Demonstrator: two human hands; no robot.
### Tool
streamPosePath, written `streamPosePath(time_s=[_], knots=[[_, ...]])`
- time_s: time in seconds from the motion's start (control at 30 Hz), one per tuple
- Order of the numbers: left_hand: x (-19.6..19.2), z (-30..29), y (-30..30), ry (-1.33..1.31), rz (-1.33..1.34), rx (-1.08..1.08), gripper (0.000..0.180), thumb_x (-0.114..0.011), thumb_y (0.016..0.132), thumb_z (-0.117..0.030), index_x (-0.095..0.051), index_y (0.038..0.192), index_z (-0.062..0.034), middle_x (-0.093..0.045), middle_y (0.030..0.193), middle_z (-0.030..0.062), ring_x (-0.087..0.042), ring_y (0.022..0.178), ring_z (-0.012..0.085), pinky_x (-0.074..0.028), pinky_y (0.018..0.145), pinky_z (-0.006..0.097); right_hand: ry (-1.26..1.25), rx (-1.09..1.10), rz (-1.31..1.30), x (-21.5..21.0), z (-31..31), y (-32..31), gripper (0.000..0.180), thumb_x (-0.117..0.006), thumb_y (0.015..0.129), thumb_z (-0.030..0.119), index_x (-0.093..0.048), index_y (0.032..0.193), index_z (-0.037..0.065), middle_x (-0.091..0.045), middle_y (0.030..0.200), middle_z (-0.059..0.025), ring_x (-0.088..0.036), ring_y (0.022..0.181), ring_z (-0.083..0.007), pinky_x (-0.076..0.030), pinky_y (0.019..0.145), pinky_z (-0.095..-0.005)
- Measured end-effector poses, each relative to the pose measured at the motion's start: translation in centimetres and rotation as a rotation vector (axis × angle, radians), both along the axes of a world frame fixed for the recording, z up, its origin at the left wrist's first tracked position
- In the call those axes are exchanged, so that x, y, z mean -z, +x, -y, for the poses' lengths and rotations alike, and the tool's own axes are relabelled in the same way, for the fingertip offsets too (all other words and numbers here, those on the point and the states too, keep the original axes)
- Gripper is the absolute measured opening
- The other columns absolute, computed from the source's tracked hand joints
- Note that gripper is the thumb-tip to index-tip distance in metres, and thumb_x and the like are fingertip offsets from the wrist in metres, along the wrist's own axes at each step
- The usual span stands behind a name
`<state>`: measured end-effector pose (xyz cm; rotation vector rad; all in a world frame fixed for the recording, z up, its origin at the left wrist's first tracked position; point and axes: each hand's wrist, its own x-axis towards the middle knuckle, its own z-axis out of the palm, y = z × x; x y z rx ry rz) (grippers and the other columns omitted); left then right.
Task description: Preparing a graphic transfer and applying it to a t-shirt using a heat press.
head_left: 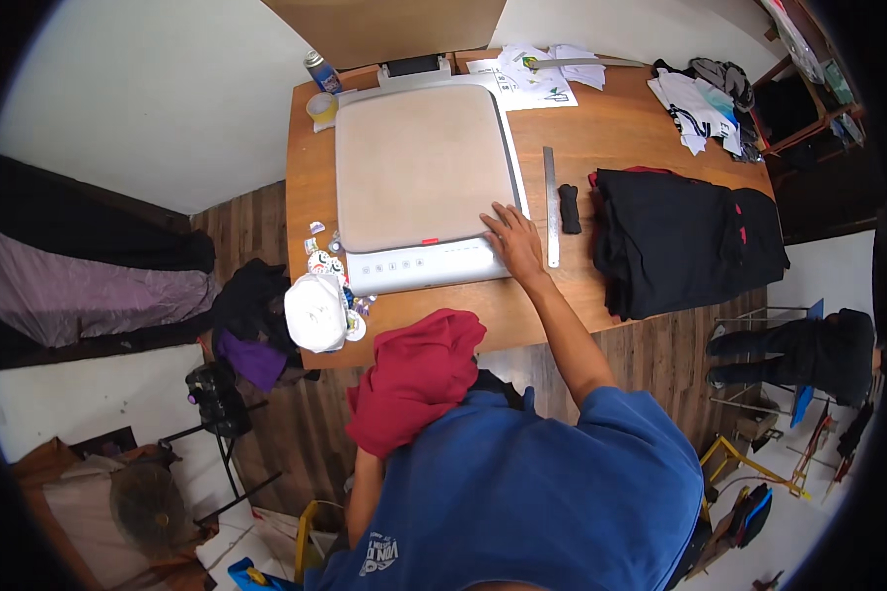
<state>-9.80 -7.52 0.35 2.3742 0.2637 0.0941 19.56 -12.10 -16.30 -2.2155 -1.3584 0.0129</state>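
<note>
A white-framed heat press [434, 266] with a flat beige pad lies open on the wooden table in front of me. My right hand [512, 241] rests with fingers spread on the pad's near right corner and the frame's edge. A bunched dark red cloth garment [419, 374] covers my left forearm near the table's front edge. Beneath that cloth my left hand is hidden, so its fingers cannot be seen. Right of the press lie a steel ruler [551, 207] and a small black rolled cloth [569, 209].
Folded black garments [660, 241] are stacked on the right. A brown panel [384, 30] stands up behind the press. A spray can [321, 73] and a tape roll [321, 108] sit far left; a white wrapped bundle [316, 312] and stickers lie near left. Printed sheets [537, 84] lie behind.
</note>
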Motion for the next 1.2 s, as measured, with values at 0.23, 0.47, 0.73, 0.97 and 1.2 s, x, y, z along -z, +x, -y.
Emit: streamPosePath(time_s=[0.23,0.47,0.73,0.97,1.2], knots=[[1.1,-0.4,-0.7,-0.087,-0.043,-0.016,0.059,-0.062,0.088,-0.028,-0.044,0.142,-0.0154,-0.046,0.144,0.0087,-0.042,0.133,0.0259,-0.031,0.111,0.035,0.146,0.061,-0.033,-0.1,0.8,0.8,0.032,-0.069,0.081,0.005,-0.069,0.112,0.011,-0.062,0.118,-0.0121,-0.055,0.11,-0.0317,-0.047,0.093,-0.0394],[1.5,-0.3,-1.1,-0.17,-0.075,-0.045,0.062,-0.064,0.087,-0.029,-0.042,0.144,-0.017,-0.044,0.145,0.0079,-0.04,0.134,0.0256,-0.03,0.112,0.035,0.119,0.041,0.067,-1.6,0.8,-0.2,0.026,-0.07,0.081,0.011,-0.07,0.107,0.009,-0.063,0.113,-0.0127,-0.056,0.105,-0.0315,-0.048,0.089,-0.0373],[2.6,0.0,-2.5,-0.201,-0.027,-0.068,0.064,-0.068,0.085,-0.032,-0.045,0.142,-0.0119,-0.047,0.143,0.009,-0.042,0.133,0.0254,-0.03,0.111,0.035,0.605,0.326,-1.392,0.1,-6.3,3.3,0.047,-0.034,0.104,0.038,-0.054,0.122,0.0,-0.059,0.118,-0.0117,-0.052,0.117,-0.0226,-0.039,0.102,-0.0373],[5.0,0.9,-3.7,-0.025,-0.134,-0.09,0.063,-0.065,0.086,-0.038,-0.045,0.141,-0.0145,-0.047,0.142,0.0089,-0.043,0.131,0.0275,-0.032,0.11,0.037,1.015,0.31,-1.346,-1.2,-6.7,2.9,0.053,-0.032,0.103,0.045,-0.049,0.128,0.002,-0.053,0.128,-0.012,-0.05,0.121,-0.024,-0.037,0.104,-0.0373],[4.9,0.5,-3.2,-0.09,-0.143,-0.088,0.065,-0.064,0.088,-0.036,-0.041,0.144,-0.0115,-0.043,0.146,0.0102,-0.038,0.136,0.0267,-0.028,0.113,0.037,1.017,0.743,-0.727,1.3,-4.6,5.8,0.041,-0.037,0.103,0.034,-0.057,0.119,0.002,-0.059,0.12,-0.0106,-0.053,0.114,-0.0212,-0.04,0.098,-0.0327]])
